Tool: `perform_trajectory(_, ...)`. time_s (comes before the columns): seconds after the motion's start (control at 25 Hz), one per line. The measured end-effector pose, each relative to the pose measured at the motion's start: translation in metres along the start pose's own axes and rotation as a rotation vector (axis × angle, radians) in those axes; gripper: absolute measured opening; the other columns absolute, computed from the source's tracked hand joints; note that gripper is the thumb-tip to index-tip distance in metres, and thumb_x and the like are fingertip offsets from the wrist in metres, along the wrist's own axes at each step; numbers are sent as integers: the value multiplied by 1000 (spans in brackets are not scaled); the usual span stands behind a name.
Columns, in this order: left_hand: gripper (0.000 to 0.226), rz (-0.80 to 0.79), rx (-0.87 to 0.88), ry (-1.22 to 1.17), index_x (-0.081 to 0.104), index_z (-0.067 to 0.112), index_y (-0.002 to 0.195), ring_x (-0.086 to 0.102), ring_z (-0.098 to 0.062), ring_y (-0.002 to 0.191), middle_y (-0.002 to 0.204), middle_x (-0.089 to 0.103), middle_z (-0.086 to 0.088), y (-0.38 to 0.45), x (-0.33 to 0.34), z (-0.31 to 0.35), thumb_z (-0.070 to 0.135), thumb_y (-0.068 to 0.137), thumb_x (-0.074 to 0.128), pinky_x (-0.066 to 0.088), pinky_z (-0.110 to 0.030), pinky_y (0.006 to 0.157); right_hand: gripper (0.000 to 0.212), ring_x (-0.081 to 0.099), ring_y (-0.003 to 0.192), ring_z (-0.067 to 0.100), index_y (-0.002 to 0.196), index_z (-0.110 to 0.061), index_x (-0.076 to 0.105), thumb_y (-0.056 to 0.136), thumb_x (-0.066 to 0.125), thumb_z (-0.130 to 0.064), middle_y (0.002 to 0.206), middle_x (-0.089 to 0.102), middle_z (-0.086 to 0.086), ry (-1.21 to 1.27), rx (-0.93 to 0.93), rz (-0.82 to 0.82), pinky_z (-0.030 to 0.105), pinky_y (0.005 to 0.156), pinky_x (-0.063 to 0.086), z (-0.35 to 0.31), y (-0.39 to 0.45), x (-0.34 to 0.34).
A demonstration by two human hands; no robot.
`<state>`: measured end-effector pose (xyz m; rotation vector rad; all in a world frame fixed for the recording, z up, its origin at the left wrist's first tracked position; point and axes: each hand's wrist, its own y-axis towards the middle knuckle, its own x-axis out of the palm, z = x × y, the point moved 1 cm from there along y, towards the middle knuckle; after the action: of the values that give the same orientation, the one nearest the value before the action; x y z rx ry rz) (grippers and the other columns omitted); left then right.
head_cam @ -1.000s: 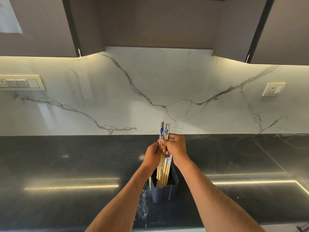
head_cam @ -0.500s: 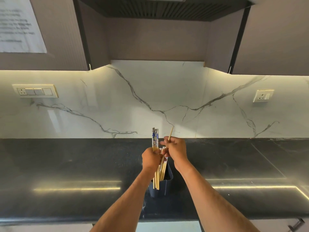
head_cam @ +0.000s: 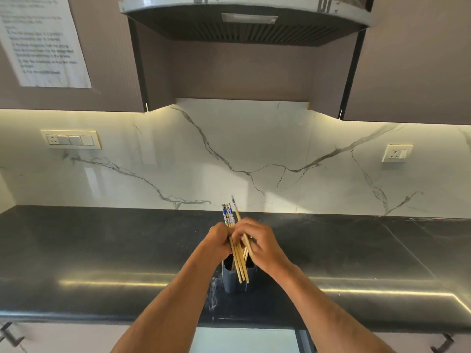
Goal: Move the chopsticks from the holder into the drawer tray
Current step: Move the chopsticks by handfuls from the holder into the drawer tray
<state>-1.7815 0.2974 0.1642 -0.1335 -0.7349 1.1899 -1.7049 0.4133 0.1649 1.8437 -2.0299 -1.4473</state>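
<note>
A dark blue holder [head_cam: 230, 278] stands on the black countertop [head_cam: 102, 250] near its front edge. My left hand [head_cam: 216, 240] grips a bundle of wooden chopsticks [head_cam: 238, 261] with blue-and-white patterned tops, lifted so their lower tips hang over the holder's front. My right hand [head_cam: 257, 240] pinches one more chopstick [head_cam: 238, 215], tilted to the right, next to the bundle. A few sticks still seem to sit inside the holder behind the bundle. No drawer tray is visible.
A range hood [head_cam: 244, 24] hangs overhead between dark wall cabinets. The marble backsplash carries a switch plate [head_cam: 70, 139] at left and a socket [head_cam: 397, 153] at right. Drawer handles [head_cam: 442, 343] show below the counter edge.
The bundle passed from my right hand to my left and rose out of the holder. My right hand drew out a single stick. The camera tilted upward, showing the hood.
</note>
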Motion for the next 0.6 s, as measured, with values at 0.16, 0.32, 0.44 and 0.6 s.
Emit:
perform_trajectory(0.16, 30, -14, -20, -84, 61, -3, 84, 61, -27, 70, 76, 62, -17, -4, 2, 6, -5, 95, 33, 54, -37, 67, 28, 60, 93, 8, 83, -18, 65, 99, 46, -7, 93, 60, -10, -105, -11, -168, 24, 90, 51, 3, -18, 4)
perform_trajectory(0.32, 32, -55, -1, -217, 62, -3, 89, 64, -26, 70, 73, 65, -15, -3, 1, 0, 6, 106, 36, 55, -37, 68, 30, 62, 91, 10, 83, -15, 67, 101, 45, -4, 92, 62, -6, -86, 48, -207, 30, 89, 56, 6, -23, 6)
perform_trajectory(0.44, 27, -78, 53, -167, 63, -1, 93, 62, -23, 67, 71, 64, -11, -3, -2, 0, 12, 106, 44, 56, -34, 70, 30, 64, 90, 9, 86, -14, 69, 98, 45, -2, 94, 63, -5, -73, 81, -201, 29, 84, 57, 11, -29, 10)
perform_trajectory(0.6, 22, -52, 154, 11, 59, 4, 90, 55, -20, 59, 67, 58, -8, -3, -2, -1, 8, 105, 43, 51, -35, 66, 27, 65, 81, 3, 90, -16, 75, 95, 49, -13, 91, 72, -6, -205, -3, -132, 21, 77, 56, 11, -36, 12)
